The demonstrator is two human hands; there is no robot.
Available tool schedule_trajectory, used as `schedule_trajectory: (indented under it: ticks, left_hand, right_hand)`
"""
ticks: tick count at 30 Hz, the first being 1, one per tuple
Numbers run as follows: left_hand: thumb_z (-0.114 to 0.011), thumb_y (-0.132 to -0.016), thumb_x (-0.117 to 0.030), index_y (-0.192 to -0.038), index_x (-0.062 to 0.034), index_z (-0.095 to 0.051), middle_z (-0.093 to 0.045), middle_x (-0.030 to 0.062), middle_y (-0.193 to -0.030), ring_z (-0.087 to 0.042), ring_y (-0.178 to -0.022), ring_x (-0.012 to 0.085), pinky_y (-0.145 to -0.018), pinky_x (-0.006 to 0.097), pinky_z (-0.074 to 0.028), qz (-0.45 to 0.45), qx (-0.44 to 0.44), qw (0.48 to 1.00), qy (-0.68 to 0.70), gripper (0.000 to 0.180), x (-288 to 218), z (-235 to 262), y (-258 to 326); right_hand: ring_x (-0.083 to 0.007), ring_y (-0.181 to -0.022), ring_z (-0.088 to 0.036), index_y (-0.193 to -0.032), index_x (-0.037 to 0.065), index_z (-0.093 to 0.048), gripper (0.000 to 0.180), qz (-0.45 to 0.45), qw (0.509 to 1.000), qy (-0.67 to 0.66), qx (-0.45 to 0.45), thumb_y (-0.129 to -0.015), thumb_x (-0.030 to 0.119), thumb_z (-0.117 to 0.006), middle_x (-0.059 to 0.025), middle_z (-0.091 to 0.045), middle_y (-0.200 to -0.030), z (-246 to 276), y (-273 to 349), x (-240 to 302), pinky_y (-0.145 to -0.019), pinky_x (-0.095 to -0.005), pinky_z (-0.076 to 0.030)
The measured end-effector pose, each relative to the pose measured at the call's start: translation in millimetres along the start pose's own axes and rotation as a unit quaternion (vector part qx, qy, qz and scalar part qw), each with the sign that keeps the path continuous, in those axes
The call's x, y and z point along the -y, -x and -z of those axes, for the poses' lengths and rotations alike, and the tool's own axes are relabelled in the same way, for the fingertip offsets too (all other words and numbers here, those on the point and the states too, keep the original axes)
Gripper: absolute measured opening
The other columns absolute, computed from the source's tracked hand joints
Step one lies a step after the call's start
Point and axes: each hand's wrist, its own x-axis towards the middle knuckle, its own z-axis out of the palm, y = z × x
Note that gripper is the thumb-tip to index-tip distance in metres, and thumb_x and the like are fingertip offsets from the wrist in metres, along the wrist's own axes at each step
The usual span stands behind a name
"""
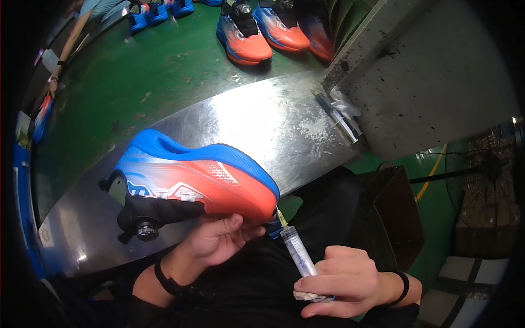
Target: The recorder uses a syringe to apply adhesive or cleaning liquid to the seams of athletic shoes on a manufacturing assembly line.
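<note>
Orange-blue shoe (208, 183) in left hand (219, 240), right hand (342, 281) gripping syringe (298, 254)

We list a curved, shiny sheet-metal ledge (262, 117) beside a green, scuffed belt surface (136, 71). On that belt we count three orange-and-blue sports shoes (243, 35) at the top middle and smaller blue shoes (158, 11) toward the top left. A second clear plastic syringe (336, 117) lies at the foot of a grey, speckled panel (432, 76). A dark brown cardboard box (396, 218) sits low right, a black wire-cage fan (486, 169) beyond it. Another person's forearm (68, 49) reaches along the far left edge.
</note>
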Motion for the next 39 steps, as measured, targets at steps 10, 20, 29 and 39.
schedule_trajectory:
  ticks: [10,20,29,39]
  left_hand:
    - [-0.057,-0.090,-0.015,-0.123,-0.0090,-0.050,-0.057,0.0110,-0.120,-0.055,-0.114,0.0243,-0.091,0.035,-0.050,-0.016,-0.046,0.999,0.012,0.035,2,-6,-14]
    - [-0.062,-0.084,-0.038,-0.122,-0.0039,-0.051,-0.059,0.0127,-0.114,-0.056,-0.112,0.0242,-0.077,0.023,-0.056,-0.017,-0.069,0.997,-0.015,0.052,0,-12,-13]
    - [-0.061,-0.087,-0.033,-0.123,-0.0079,-0.049,-0.061,0.0104,-0.114,-0.058,-0.110,0.0231,-0.080,0.027,-0.054,-0.022,-0.057,0.998,-0.006,0.046,-2,-22,-16]
    - [-0.063,-0.084,-0.028,-0.128,-0.0023,-0.046,-0.055,0.0198,-0.122,-0.050,-0.116,0.0411,-0.089,0.041,-0.048,0.030,-0.008,0.999,-0.018,0.054,-5,-1,48]
  right_hand:
    - [-0.0093,-0.045,-0.032,-0.089,0.009,-0.066,0.030,0.063,0.973,0.221,-0.020,-0.066,0.024,-0.079,0.0030,-0.048,-0.060,-18,-1,-11,-0.039,-0.0219,-0.024]
    - [-0.0092,-0.050,-0.037,-0.092,0.010,-0.066,0.021,0.114,0.934,0.336,-0.036,-0.075,0.022,-0.070,0.0007,-0.043,-0.064,-35,4,-28,-0.042,-0.0188,-0.029]
    - [-0.0093,-0.051,-0.037,-0.092,0.010,-0.065,0.021,0.116,0.931,0.347,-0.018,-0.076,0.022,-0.069,0.0010,-0.045,-0.066,-36,9,-34,-0.041,-0.0190,-0.030]
    - [-0.0132,-0.048,-0.034,-0.087,0.013,-0.065,0.029,0.072,0.951,0.294,-0.064,-0.064,0.023,-0.078,0.0024,-0.048,-0.062,-12,13,-44,-0.043,-0.0234,-0.029]
